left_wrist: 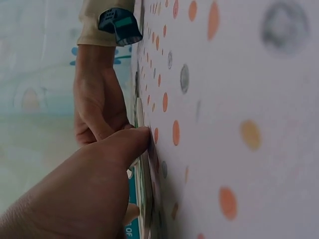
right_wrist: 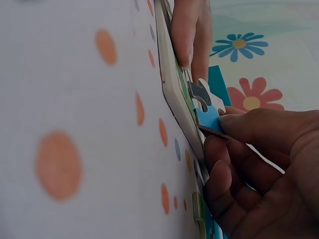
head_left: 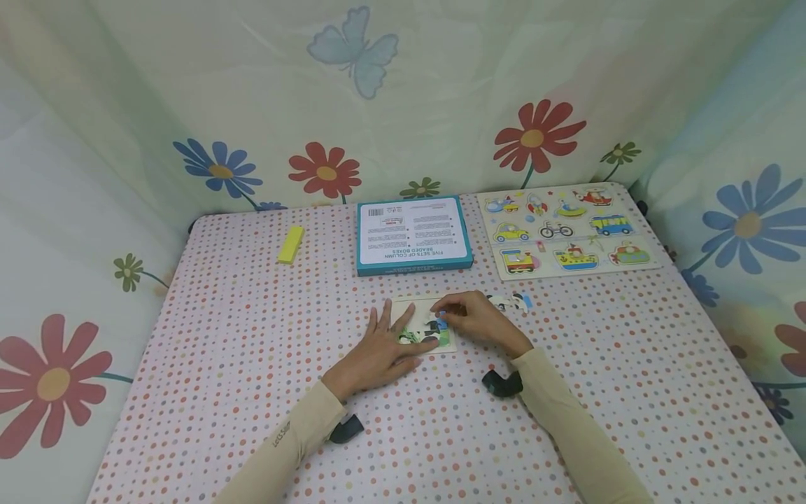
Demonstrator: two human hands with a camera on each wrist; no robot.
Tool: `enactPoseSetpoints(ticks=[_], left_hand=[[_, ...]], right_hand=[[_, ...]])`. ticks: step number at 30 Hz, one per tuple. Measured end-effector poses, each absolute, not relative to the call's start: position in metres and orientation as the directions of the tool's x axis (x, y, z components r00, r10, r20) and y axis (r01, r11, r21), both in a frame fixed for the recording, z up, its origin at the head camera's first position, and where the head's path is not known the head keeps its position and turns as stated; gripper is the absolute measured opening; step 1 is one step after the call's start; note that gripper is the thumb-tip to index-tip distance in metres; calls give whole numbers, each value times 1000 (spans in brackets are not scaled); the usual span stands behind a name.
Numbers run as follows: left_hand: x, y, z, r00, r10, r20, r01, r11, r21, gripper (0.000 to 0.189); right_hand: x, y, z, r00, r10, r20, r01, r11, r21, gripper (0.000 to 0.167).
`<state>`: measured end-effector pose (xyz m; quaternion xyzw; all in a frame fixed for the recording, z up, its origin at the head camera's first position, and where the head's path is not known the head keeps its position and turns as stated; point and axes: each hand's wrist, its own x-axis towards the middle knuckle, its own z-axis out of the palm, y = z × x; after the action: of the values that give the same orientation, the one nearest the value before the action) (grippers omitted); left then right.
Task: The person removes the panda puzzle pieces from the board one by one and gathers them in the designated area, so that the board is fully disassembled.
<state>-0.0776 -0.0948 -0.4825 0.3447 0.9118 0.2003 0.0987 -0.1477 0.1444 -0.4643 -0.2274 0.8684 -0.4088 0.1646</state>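
A small wooden panda jigsaw board (head_left: 420,306) lies on the table, partly filled with pieces along its lower part. My left hand (head_left: 380,352) rests over its left and lower side, fingers spread. In the left wrist view, the left thumb (left_wrist: 124,144) lies along the board's edge. My right hand (head_left: 481,320) pinches a blue, white and black jigsaw piece (right_wrist: 209,117) between thumb and fingers. That piece is tilted, just over the board's right side. Loose panda pieces (head_left: 518,302) lie beyond the right hand, partly hidden by it.
Behind the board lies a teal-edged box (head_left: 412,234). A vehicle peg puzzle (head_left: 569,231) sits at the back right, and a yellow block (head_left: 290,244) at the back left. The dotted tablecloth (head_left: 252,336) covers the table, with a flowered curtain (head_left: 434,126) behind.
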Motion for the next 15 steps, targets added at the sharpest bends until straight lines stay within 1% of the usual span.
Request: enactPoseSetpoints(ticks=[11,15], left_hand=[[-77,-96,-486,-743,668,-50,590,688,422,43],[-77,-96,-487,-743,667,-56,589,692,416,43]], right_hand=[[-150,148,-466,-845,-520,-120,-207,527,-824,19],[-152,156,-462,-853,-513,-101,-207,509,-836,20]])
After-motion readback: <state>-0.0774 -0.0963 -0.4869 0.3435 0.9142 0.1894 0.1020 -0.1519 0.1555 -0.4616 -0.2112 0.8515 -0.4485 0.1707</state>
